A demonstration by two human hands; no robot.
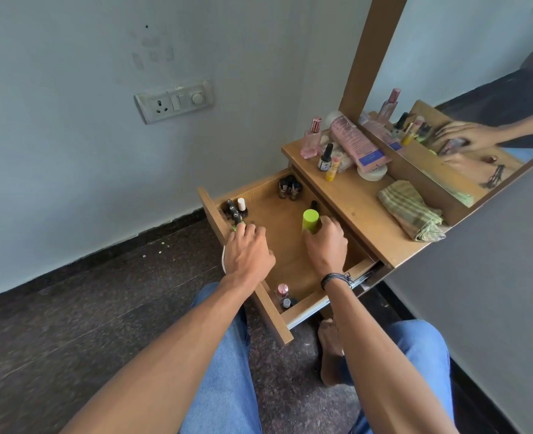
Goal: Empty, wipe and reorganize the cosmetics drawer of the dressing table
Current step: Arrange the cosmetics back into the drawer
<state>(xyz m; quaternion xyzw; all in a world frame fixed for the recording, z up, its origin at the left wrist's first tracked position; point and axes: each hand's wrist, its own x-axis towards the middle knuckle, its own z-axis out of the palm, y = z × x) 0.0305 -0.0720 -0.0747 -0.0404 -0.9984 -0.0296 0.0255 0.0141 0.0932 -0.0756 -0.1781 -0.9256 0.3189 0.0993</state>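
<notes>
Wooden table with open drawer: my right grip curls around a green-capped bottle standing inside; my left grip pinches a small bottle beside the front panel.

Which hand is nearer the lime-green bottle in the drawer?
Right. The right hand grips the lime-green bottle; the left hand is apart from it, by the black-capped bottles to its left.

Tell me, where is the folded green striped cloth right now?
In the head view, the folded green striped cloth lies at right on the wooden tabletop, just below the mirror.
</notes>
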